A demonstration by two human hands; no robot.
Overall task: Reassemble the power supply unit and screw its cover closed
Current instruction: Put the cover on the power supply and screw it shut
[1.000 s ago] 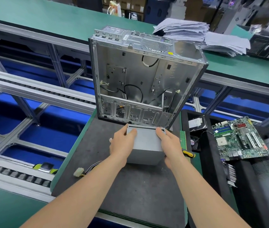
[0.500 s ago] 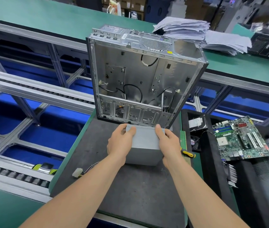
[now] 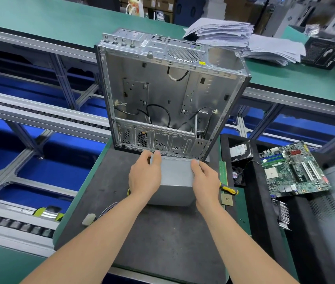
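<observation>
At the far left of the dark mat (image 3: 162, 232) a white connector (image 3: 88, 218) lies on the end of a bundle of wires (image 3: 109, 209) that runs under our left forearm toward the power supply unit (image 3: 175, 180). We cannot tell where the wires enter the box.

Our left hand (image 3: 145, 177) is clasped over the left side of the grey metal box, palm on the side wall and fingertips (image 3: 156, 155) hooked over its far top edge. The unit sits on the mat in front of us, its far end just beside the bottom rail of the open computer case (image 3: 162, 95), which stands upright behind it. Our right hand (image 3: 204, 181) grips the right side in the same way, so the box is pressed between two curled hands, not pinched.

We judge that we are at the step of seating or squaring up the cover: no screws or gaps show from here, and the top face looks closed. The next move calls for checking that the cover edges sit flush all round, then freeing one hand for the yellow-handled screwdriver (image 3: 228, 188), which lies just beside our right wrist. We see no loose screws, so finding them comes first.

Further right a motherboard (image 3: 293, 171) rests on the black tray (image 3: 261, 212), well apart from the unit.
</observation>
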